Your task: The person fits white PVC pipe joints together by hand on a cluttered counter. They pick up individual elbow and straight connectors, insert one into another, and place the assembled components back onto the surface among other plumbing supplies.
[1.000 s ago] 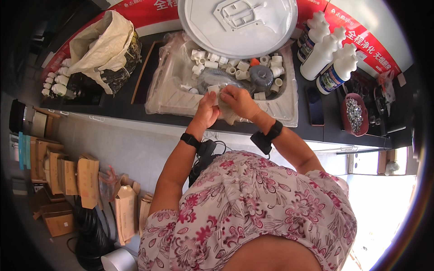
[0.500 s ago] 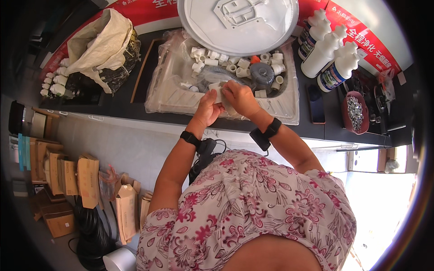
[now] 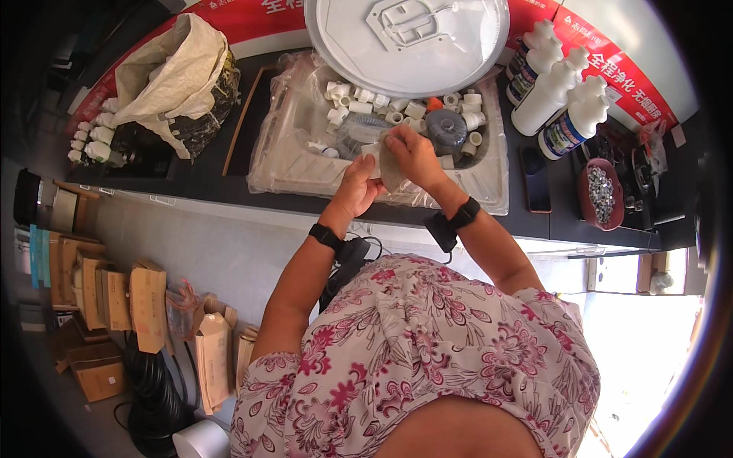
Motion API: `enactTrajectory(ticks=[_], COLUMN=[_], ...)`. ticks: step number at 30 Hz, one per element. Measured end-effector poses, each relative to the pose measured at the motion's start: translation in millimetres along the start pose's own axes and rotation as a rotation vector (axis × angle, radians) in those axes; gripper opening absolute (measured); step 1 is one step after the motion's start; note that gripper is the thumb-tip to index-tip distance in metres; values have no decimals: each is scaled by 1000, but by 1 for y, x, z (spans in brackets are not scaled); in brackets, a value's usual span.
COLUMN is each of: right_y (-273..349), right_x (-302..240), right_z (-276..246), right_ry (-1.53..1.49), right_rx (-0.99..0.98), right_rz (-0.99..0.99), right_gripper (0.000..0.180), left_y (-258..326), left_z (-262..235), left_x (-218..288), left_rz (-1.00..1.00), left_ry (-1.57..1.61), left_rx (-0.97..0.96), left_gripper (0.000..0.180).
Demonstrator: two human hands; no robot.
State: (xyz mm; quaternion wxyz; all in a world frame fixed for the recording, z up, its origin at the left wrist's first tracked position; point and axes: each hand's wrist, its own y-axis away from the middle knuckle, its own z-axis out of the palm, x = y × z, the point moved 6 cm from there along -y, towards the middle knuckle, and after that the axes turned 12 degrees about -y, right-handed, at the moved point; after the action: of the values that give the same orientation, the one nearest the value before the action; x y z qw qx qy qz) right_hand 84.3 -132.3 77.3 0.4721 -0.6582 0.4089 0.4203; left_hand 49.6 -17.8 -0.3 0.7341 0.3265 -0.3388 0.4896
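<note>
Over the front rim of a plastic-wrapped sink point(image 3: 286, 172), my left hand point(image 3: 353, 191) is closed around a small white pipe fitting point(image 3: 369, 153). Close beside it, my right hand point(image 3: 414, 159) pinches a greyish-beige cloth point(image 3: 392, 174), which hangs down against the fitting. Fingers partly hide the fitting, so its exact shape cannot be made out. Inside the sink lie several loose white pipe fittings point(image 3: 414, 111), a grey ribbed hose point(image 3: 359, 130) and a dark grey round part point(image 3: 445, 128).
A large pale round lid point(image 3: 336, 34) leans over the sink's back. White bottles point(image 3: 540, 91), a phone point(image 3: 534, 179) and a pink bowl of small metal parts point(image 3: 601, 195) stand to the right. At left sits a woven sack point(image 3: 179, 91); cardboard boxes point(image 3: 147, 305) stand below.
My right hand has shifted slightly up and right from my left, and more of the cloth shows between them. The fitting stays in my left hand. The whole view has moved slightly.
</note>
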Motion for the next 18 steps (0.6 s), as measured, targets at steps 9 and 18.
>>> enactTrajectory(ticks=[9,18], right_y=[12,6], right_x=[17,26], right_z=[20,24], right_ry=[308,303], right_rx=[-59,-49], right_rz=[-164,75], right_gripper=[44,27], left_y=[-5,-3], left_z=[-11,-9], left_x=[-9,-6], left_rz=[49,72], left_ry=[-40,-93], left_rx=[3,1], left_gripper=[29,32])
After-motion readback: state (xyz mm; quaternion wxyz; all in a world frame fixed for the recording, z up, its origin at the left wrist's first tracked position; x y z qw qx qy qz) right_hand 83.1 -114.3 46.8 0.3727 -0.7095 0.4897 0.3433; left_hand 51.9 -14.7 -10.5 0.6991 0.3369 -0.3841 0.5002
